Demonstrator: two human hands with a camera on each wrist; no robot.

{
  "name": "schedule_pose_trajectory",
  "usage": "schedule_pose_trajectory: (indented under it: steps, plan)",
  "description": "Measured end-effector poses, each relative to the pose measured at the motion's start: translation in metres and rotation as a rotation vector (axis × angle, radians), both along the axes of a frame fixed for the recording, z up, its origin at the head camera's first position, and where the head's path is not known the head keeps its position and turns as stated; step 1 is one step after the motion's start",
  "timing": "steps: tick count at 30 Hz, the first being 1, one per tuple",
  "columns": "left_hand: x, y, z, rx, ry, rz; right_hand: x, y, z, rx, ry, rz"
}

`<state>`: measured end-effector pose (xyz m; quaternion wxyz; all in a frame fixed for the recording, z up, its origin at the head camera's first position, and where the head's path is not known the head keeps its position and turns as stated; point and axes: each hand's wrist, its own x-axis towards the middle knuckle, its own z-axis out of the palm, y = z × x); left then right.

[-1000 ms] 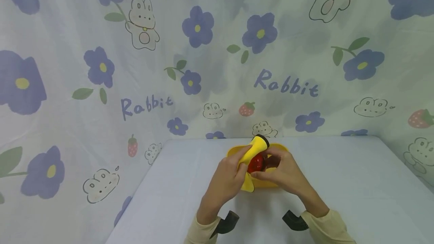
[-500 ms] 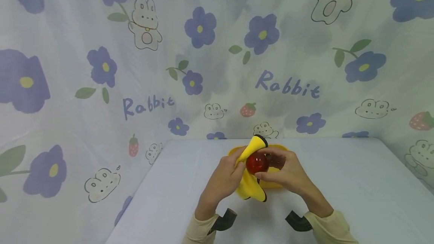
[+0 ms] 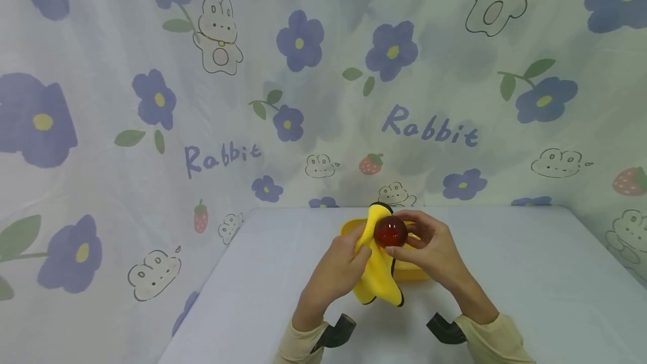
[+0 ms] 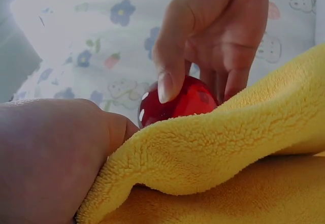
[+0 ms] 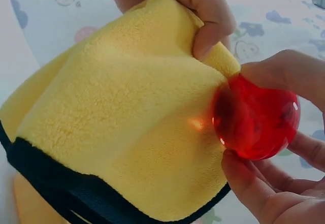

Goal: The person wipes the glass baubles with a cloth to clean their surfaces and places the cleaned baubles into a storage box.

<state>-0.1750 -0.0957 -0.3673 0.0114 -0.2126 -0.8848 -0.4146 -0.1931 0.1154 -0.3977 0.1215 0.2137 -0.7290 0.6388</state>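
Note:
My left hand [image 3: 337, 265] grips a yellow plush cloth [image 3: 378, 277] with a dark edging, bunched at the thumb while its lower part hangs down. In my right hand [image 3: 433, 246] a clear red ball [image 3: 391, 232] is held between thumb and fingers. The right wrist view shows that red ball [image 5: 259, 117] against the yellow cloth [image 5: 127, 97]. From the left wrist, the cloth [image 4: 203, 142] covers the ball's [image 4: 195, 102] lower part, and the right thumb lies on the ball's near side.
Behind the hands a yellow container [image 3: 411, 273] stands on the white table [image 3: 283, 274], partly hidden by the cloth and hands. A white curtain [image 3: 333, 100] printed with flowers and rabbits hangs behind the table. Dark curved pieces [image 3: 340, 330] sit at both wrists.
The ball, partly hidden by the cloth and hands earlier, shows more fully and has moved slightly up and right. The cloth's lower part has opened out and hangs further down.

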Motion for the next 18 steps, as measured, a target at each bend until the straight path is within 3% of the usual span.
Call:
schedule_pose_trajectory:
  steps: [12, 18]
  plan:
    - [0.0031, 0.0002, 0.0032, -0.009, -0.002, 0.011, -0.0014, 0.0003, -0.0005, 0.023, 0.011, -0.08]
    - [0.0055, 0.0005, 0.0067, -0.006, 0.046, -0.004, -0.0036, 0.0041, -0.002, 0.039, 0.009, -0.107]
